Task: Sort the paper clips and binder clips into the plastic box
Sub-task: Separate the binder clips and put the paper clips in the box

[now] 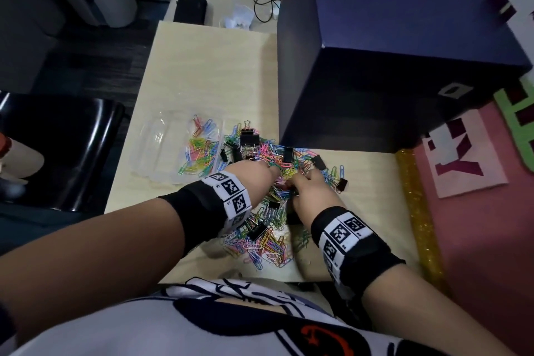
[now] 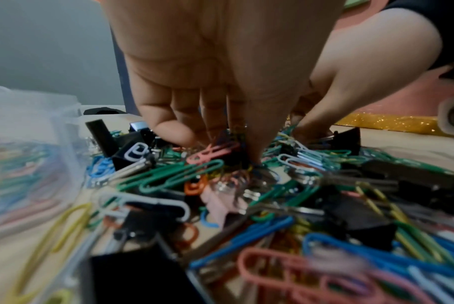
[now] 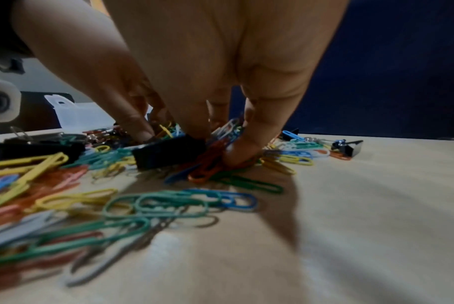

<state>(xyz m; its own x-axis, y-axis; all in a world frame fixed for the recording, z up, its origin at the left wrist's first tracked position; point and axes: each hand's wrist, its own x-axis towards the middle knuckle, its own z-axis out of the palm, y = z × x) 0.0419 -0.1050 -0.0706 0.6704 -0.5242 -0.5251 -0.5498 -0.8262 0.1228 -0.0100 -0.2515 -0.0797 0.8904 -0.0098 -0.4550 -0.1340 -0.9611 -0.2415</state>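
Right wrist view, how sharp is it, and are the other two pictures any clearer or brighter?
Right wrist view: near paper clips smeared, the right hand soft, casting a shadow on the table. Left wrist view: foreground clips and plastic box blurred; the left hand sharper. Head view: dim, edges bent by the wide lens, clip pile fairly crisp.

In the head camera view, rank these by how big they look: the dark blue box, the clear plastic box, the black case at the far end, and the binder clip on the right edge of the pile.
Largest to smallest, as they appear in the head view:
1. dark blue box
2. clear plastic box
3. black case, though it lies farther away, so its true size is unsure
4. binder clip
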